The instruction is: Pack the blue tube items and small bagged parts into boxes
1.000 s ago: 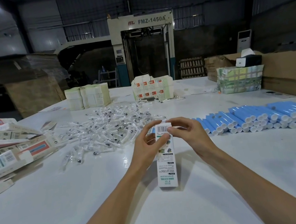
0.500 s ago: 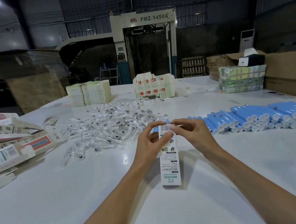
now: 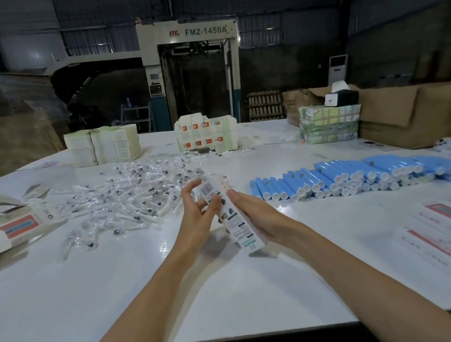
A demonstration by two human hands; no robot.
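1. White printed box (image 3: 233, 217) stands tilted between both hands over the near middle of the desk (image 3: 90, 295). Its barcoded top end leans away and to the left. Its lower end is close to the surface, but contact cannot be told.
2. The right hand (image 3: 258, 220) grips the box along its right side, thumb on the near face, with the other fingers hidden behind it.
3. The left hand (image 3: 196, 217) is loosely spread. Its index finger is lifted clear, while the lower fingertips (image 3: 201, 204) touch the box's left edge, and blur hides any firmer hold.
4. Blue tubes (image 3: 352, 177) with white caps lie in a packed row to the right of the hands, apart from the box.
5. Bagged parts (image 3: 134, 197) in clear sleeves spread in a loose heap behind and left of the hands.
6. Long boxes (image 3: 6, 229) are piled at the desk's left edge, and flat cartons (image 3: 449, 230) lie at its right edge.
7. Pale carton stacks (image 3: 102, 146) stand at the far side.
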